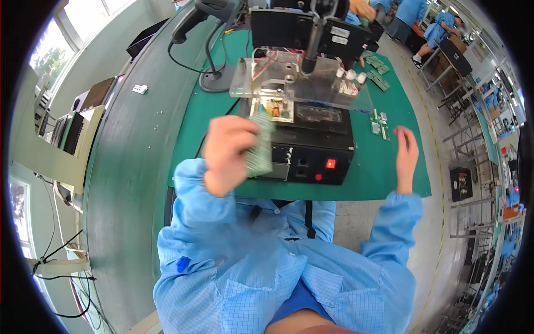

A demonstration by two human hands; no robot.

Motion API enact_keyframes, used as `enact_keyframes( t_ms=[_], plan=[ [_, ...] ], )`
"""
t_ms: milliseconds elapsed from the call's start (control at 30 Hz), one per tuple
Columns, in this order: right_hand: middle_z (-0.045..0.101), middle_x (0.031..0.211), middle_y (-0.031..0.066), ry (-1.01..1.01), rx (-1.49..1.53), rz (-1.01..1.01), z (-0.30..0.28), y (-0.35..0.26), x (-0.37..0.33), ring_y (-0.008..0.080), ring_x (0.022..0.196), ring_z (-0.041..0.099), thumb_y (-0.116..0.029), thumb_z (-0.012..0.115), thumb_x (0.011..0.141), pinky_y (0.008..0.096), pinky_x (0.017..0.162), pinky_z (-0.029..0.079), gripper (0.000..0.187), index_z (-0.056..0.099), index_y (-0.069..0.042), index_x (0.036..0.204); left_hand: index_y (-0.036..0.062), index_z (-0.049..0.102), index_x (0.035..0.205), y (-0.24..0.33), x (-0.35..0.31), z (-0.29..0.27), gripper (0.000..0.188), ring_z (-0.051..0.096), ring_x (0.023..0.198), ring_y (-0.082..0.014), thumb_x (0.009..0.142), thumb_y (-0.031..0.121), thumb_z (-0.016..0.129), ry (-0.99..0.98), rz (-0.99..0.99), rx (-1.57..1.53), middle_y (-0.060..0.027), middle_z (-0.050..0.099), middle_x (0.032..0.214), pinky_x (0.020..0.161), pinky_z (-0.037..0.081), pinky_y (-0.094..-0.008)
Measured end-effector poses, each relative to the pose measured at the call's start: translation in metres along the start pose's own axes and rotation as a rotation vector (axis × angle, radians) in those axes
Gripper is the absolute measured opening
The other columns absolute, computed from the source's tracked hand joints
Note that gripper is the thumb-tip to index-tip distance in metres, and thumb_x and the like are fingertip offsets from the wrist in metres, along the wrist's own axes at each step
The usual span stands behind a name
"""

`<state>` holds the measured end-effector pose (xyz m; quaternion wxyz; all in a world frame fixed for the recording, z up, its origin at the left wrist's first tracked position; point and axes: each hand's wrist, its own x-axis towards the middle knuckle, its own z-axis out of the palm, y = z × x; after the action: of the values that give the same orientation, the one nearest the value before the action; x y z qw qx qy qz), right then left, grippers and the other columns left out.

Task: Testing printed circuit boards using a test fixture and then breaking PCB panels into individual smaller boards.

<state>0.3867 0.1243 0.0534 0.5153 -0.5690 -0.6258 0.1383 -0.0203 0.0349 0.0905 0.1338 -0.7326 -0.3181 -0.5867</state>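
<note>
My left hand [227,147], smeared by motion, is closed on the edge of a green circuit board [260,147]. The board stands tilted in front of the left side of a black test fixture [317,142]. On the fixture, under a raised clear plate [306,89], lies a pale circuit board [281,109] with an orange part. My right hand [408,156] is over the right side of the green mat, fingers stretched out and nothing visible in them. Just beyond its fingertips, apart from them, a populated green circuit board [380,124] lies on the mat.
A black handheld scanner [192,19] hangs on a stand at the back left. Several green boards [377,69] lie at the back right of the mat [389,175]. A small white part [140,89] rests on the left bench. Other people work at the far right.
</note>
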Motion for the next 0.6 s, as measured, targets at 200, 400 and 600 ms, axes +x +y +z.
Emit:
enact_keyframes(
  t_ms=[200, 400, 600],
  plan=[
    [0.069, 0.100, 0.0111, 0.062, -0.114, 0.165, -0.008, 0.067, -0.052, 0.0209, 0.094, 0.064, -0.020, 0.058, 0.095, 0.0315, 0.086, 0.047, 0.021, 0.066, -0.003, 0.105, -0.0016, 0.058, 0.100, -0.103, 0.020, -0.013, 0.017, 0.062, 0.092, -0.0199, 0.086, 0.001, 0.067, 0.560, -1.053, -0.718, -0.0127, 0.062, 0.106, 0.083, 0.050, -0.0306],
    [0.069, 0.099, 0.0113, 0.057, -0.334, 0.091, 0.006, 0.058, -0.065, 0.0216, 0.096, 0.063, -0.019, 0.058, 0.094, 0.0324, 0.085, 0.047, 0.019, 0.066, -0.004, 0.104, -0.0034, 0.059, 0.094, -0.236, 0.021, 0.065, 0.009, 0.061, 0.088, -0.0206, 0.088, 0.001, 0.063, 0.486, -1.382, -1.266, -0.0110, 0.062, 0.095, 0.085, 0.052, -0.0305],
    [0.067, 0.101, 0.0104, 0.040, -0.345, 0.150, 0.003, 0.059, -0.075, 0.0282, 0.101, 0.058, -0.021, 0.060, 0.092, 0.0393, 0.088, 0.046, 0.018, 0.067, -0.008, 0.102, -0.0035, 0.059, 0.090, -0.262, 0.061, 0.097, 0.008, 0.061, 0.076, -0.0201, 0.086, -0.001, 0.065, 0.759, -1.344, -1.431, -0.0111, 0.060, 0.087, 0.070, 0.058, -0.0262]
  ],
)
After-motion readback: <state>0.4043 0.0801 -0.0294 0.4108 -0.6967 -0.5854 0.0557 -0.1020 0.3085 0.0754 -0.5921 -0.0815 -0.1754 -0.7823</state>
